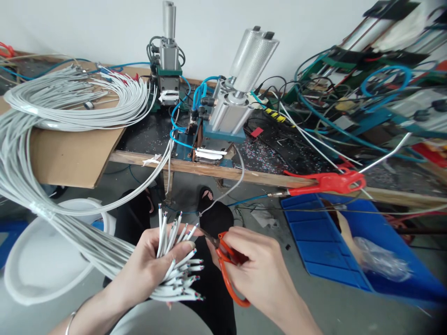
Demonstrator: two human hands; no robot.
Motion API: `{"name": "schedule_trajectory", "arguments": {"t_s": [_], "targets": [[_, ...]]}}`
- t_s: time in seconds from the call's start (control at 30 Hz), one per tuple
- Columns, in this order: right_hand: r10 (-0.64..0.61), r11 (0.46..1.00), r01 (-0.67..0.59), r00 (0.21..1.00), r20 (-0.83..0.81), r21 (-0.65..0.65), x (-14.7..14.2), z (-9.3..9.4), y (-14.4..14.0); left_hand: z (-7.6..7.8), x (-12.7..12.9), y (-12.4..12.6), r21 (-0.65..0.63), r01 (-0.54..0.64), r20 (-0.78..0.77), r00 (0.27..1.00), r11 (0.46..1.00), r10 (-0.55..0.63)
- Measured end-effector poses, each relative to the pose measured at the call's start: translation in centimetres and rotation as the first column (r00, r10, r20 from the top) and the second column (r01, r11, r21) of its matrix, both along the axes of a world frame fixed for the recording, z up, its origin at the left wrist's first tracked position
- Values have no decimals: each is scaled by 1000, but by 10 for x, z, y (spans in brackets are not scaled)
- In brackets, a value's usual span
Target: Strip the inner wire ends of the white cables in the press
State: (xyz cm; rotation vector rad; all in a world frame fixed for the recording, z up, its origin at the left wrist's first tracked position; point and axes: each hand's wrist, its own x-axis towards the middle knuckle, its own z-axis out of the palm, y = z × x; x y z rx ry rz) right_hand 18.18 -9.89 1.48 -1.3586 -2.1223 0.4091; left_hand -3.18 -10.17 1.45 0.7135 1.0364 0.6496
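My left hand [146, 267] grips a thick bundle of white cables [176, 260] near their stripped ends, which fan out up and to the right with coloured inner wires showing. The bundle runs off to the left in a long loop [42, 195]. My right hand [260, 270] holds orange-handled scissors [226, 260], the blades pointing left toward the cable ends near the top of the bundle.
A wooden bench [216, 172] carries two pneumatic machines [228, 111] [169, 70], blue air hoses and more coiled white cables [80, 100] on a cardboard sheet. A red-handled tool [324, 182] lies on the bench edge. A blue crate [331, 242] stands right, white bucket lid [38, 260] left.
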Motion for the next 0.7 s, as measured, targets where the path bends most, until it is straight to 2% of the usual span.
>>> {"name": "schedule_trajectory", "arguments": {"t_s": [0.47, 0.7], "targets": [[2, 998, -7, 996, 85, 56, 6, 2, 2, -4, 4, -2, 53, -64, -39, 997, 996, 66], [-44, 981, 9, 983, 176, 194, 8, 0, 3, -5, 5, -1, 62, -79, -26, 996, 995, 81]]}}
